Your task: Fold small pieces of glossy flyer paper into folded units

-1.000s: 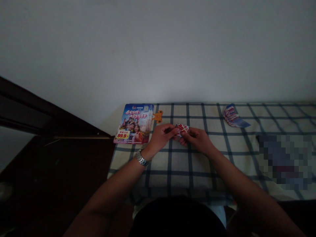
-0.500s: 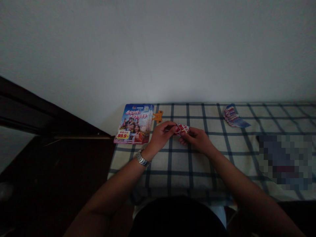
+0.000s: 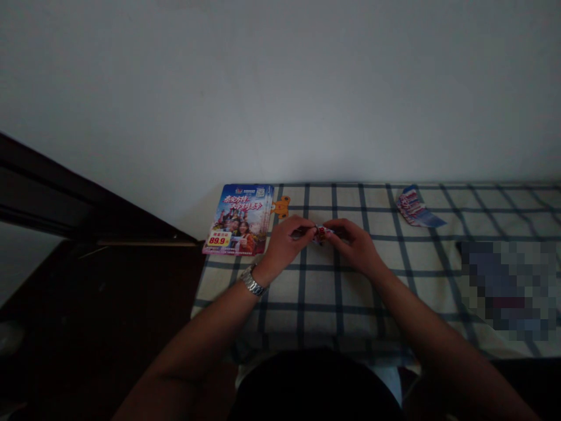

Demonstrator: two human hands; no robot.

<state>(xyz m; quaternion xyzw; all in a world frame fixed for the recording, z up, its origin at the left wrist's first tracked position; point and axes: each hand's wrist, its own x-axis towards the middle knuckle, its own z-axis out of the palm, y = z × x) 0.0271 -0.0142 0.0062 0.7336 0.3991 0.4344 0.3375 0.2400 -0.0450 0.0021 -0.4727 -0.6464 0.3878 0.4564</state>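
Between my hands is a small folded piece of printed paper (image 3: 323,234), red and white, held just above the checked cloth. My left hand (image 3: 290,238), with a metal watch at its wrist, pinches the paper's left end. Thumb and fingers of my right hand (image 3: 353,244) close on its right end. Much of the paper is hidden behind the fingertips. Nearest my left hand lies a stack of colourful flyers (image 3: 239,221), printed with a large 89.9. An orange bear-shaped figure (image 3: 281,207) lies against the stack's right edge.
A checked cloth (image 3: 363,313) covers the table. Toward the back right lies a fanned group of folded printed papers (image 3: 416,208). A blurred-out item (image 3: 504,289) lies at the right. A plain wall (image 3: 307,93) rises behind, and dark furniture (image 3: 79,199) stands at the left.
The paper between my hands has turned and become narrower, showing less of its printed face. My fingertips have drawn a little closer together. The flyers and folded papers stay in place.
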